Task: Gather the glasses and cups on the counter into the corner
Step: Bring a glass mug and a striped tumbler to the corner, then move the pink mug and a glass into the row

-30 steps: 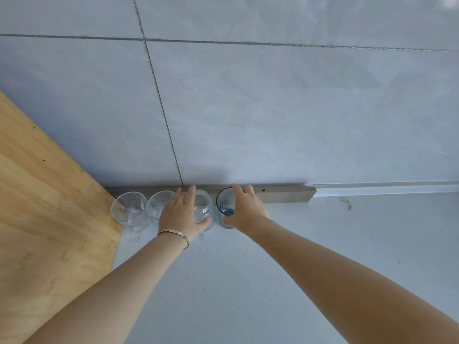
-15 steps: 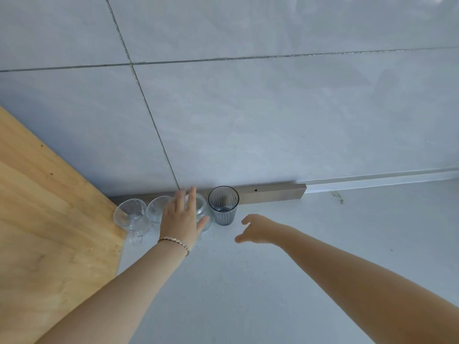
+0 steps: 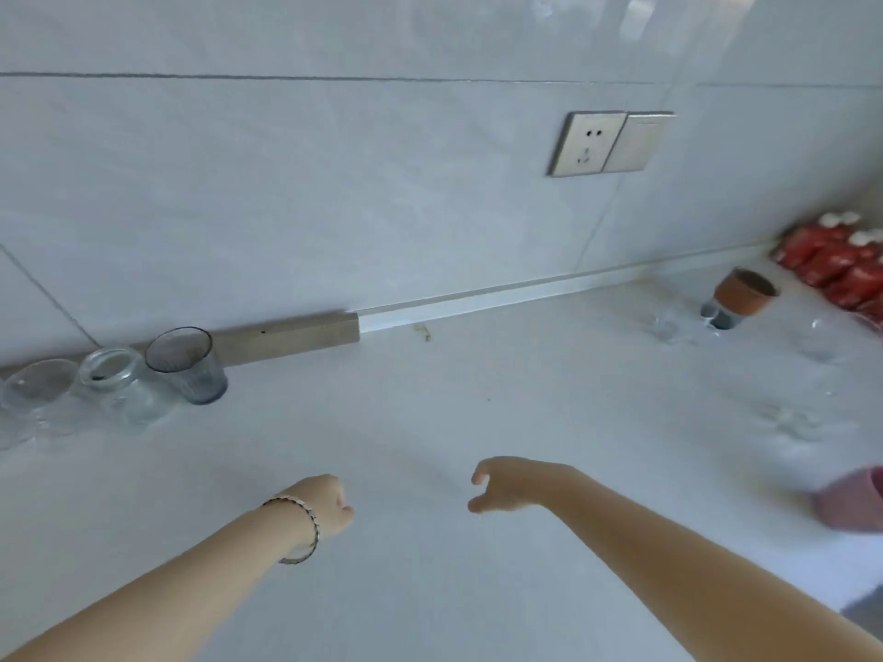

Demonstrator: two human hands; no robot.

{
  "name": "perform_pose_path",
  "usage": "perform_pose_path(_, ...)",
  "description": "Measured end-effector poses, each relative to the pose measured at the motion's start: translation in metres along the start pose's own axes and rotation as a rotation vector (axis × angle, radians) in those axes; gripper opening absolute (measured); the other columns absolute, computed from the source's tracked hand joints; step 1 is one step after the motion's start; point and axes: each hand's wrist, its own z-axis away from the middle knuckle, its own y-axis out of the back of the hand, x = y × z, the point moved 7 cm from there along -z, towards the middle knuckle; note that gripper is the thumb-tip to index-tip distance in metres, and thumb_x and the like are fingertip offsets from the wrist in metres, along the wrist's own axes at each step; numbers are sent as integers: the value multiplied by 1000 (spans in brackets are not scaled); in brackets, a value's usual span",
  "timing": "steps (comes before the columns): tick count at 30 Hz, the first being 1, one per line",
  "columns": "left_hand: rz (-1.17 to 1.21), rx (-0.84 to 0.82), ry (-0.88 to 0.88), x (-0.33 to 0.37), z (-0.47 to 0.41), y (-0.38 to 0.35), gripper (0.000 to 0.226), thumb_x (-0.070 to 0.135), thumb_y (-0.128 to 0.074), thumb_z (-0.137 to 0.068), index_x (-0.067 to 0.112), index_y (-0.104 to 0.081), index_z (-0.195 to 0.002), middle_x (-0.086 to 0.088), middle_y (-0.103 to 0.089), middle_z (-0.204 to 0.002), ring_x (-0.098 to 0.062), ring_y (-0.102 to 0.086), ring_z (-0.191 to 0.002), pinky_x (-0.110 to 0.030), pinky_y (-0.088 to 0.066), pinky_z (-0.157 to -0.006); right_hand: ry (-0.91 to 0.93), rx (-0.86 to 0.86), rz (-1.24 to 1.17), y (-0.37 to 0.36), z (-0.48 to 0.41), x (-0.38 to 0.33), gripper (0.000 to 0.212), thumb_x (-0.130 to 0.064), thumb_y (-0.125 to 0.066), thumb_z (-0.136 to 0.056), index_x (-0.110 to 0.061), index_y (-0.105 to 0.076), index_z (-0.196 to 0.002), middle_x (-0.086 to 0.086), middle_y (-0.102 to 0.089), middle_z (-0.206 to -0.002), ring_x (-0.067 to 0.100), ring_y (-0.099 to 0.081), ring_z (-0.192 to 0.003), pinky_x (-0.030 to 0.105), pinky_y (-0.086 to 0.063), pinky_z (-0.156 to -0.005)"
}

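A dark ribbed glass (image 3: 188, 365) stands against the wall at the left, with a clear jar (image 3: 114, 384) and a clear glass (image 3: 33, 398) beside it toward the corner. At the far right a cup with a brown sleeve (image 3: 740, 298) stands, with blurred clear glasses (image 3: 669, 327) (image 3: 802, 425) near it. A pink cup (image 3: 850, 504) sits at the right edge. My left hand (image 3: 327, 504) hovers over the counter with fingers curled in, holding nothing. My right hand (image 3: 511, 484) is loosely open and empty.
The white counter (image 3: 430, 446) runs along a tiled wall with a socket plate (image 3: 609, 143). A grey strip (image 3: 286, 339) lies at the wall's foot. Red packets (image 3: 841, 265) are stacked at the far right.
Both hands have pulled back from the glasses in the corner toward me. The view has swung right, bringing the socket, the brown-sleeved cup and the pink cup into sight.
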Motion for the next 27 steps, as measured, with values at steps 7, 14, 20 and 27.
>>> perform_pose_path(7,-15,43,-167,212,-28,1,12,23,-46,-89,24,-48,-77,2,-54,-93,-17,-51,-86,-27,-45,-81,-113,115,-149,26,45,207,52,-41,-51,-90,-24,-39,-138,-4,-50,-138,16,-45,-129,35,-37,-107)
perform_pose_path(14,-35,11,-227,407,-52,-15,13,22,-46,-90,21,-47,-76,0,-52,-90,-19,-48,-82,-23,-37,-75,-215,457,-275,77,100,422,48,-31,-54,-90,-18,-43,-135,7,-49,-135,25,-48,-124,33,-39,-102)
perform_pose_path(20,-20,-17,-260,505,-57,-35,9,22,-45,-91,22,-52,-86,4,-55,-94,-16,-52,-88,-22,-38,-78,-266,379,-160,60,114,516,91,-53,-69,-69,-25,-26,-144,3,-36,-140,28,-43,-127,40,-42,-102)
perform_pose_path(27,-70,-12,-262,564,-65,-45,12,21,-45,-92,20,-57,-94,1,-59,-101,-19,-57,-93,-24,-44,-81,-36,331,-90,35,100,533,95,-39,-75,-66,-30,-19,-143,-2,-45,-130,24,-54,-114,34,-45,-88)
